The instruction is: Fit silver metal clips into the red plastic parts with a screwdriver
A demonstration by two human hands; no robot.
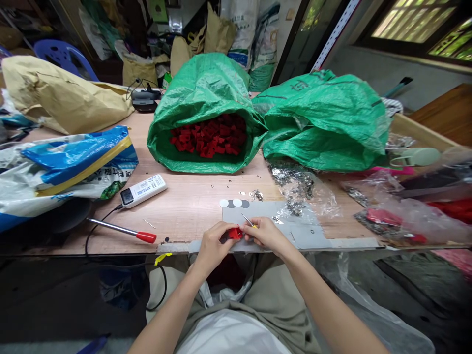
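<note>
My left hand (214, 245) is closed on a small red plastic part (235, 233) just over the table's front edge. Beside it, my right hand (269, 235) grips a slim pointed metal tool (247, 220) with a bit of yellow near the fingers, its tip pointing up and away from the red part. The right fingertips are at the red part's right side; whether they touch it I cannot tell. Under both hands lies a grey mat (258, 211). Small metal pieces (295, 206) are heaped on the mat's far right, partly on clear plastic.
A green sack (206, 83) full of red parts (210, 137) lies open ahead, with another green sack (328, 123) to its right. On the left are a white device (143, 191) with a cable, a red-handled rod (145, 237) and a blue-and-white bag (73, 167).
</note>
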